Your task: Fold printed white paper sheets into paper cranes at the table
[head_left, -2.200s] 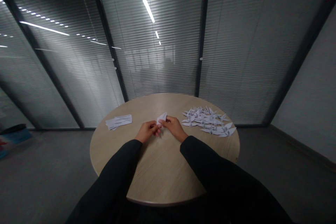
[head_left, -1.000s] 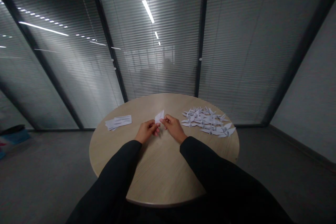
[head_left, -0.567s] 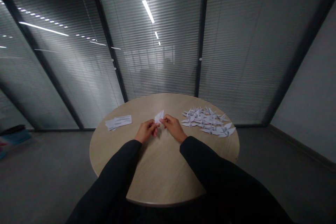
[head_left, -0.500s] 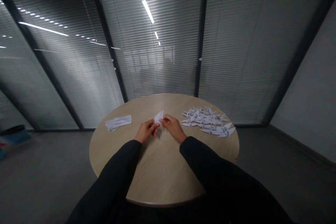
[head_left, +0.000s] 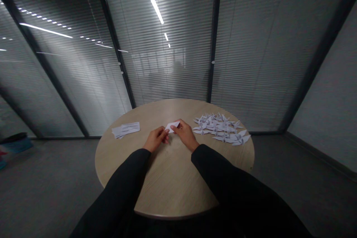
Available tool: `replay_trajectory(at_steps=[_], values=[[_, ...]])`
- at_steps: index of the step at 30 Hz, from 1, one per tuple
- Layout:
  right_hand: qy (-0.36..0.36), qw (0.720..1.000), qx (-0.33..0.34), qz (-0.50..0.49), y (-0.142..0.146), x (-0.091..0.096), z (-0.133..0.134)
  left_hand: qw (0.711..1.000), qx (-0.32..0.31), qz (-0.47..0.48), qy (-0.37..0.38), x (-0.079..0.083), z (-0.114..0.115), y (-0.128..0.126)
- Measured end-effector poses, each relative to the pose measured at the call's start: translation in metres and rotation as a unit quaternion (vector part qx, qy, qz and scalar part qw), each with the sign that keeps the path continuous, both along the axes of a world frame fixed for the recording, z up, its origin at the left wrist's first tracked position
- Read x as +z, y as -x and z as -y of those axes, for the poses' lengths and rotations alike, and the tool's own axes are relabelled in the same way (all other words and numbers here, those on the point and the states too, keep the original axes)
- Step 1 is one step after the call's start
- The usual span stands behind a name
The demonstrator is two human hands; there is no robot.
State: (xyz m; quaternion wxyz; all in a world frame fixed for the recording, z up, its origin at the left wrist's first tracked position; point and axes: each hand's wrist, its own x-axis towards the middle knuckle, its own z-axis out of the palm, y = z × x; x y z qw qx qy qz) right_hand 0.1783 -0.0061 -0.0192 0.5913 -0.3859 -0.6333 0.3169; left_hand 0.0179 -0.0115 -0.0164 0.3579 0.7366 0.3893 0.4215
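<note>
A small folded piece of white paper (head_left: pixel 172 125) is held just above the table, pinched between both hands. My left hand (head_left: pixel 156 138) grips its left lower side, fingers curled and closed. At the right side, my right hand (head_left: pixel 185 134) has its thumb on the near face and the fingers behind the paper, partly hidden. Off to the right lies a pile of folded white paper cranes (head_left: pixel 217 128), their pointed wings and tips overlapping. On the left side rests a loose stack of flat white paper sheets (head_left: pixel 126 129).
The round wooden table (head_left: pixel 173 182) has its curved near edge close to my body. Glass panels with blinds (head_left: pixel 173 81) stand behind it. A blue bin (head_left: pixel 17 143) is on the floor at far left, and a plain wall (head_left: pixel 329 104) rises at right.
The folded paper has turned from pointing upward to lying slanted toward the right. My right fingers have shifted behind it, while my left hand stays nearly in place.
</note>
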Motion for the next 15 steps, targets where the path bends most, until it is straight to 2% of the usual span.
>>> replay_trajectory(at_steps=[3,7,15], values=[[0.004,1.0,0.011,-0.021,0.0,-0.0002,0.0002,0.999,0.0,0.038,0.009,0.0011,-0.0015,0.0009],[-0.001,1.0,0.011,0.0,-0.0002,-0.0019,-0.001,0.995,-0.008,0.091,0.033,0.0021,-0.0035,0.0009],[-0.008,0.997,-0.014,0.069,-0.0006,0.0024,0.0052,0.991,-0.029,0.112,0.069,0.0041,-0.0033,-0.0035]])
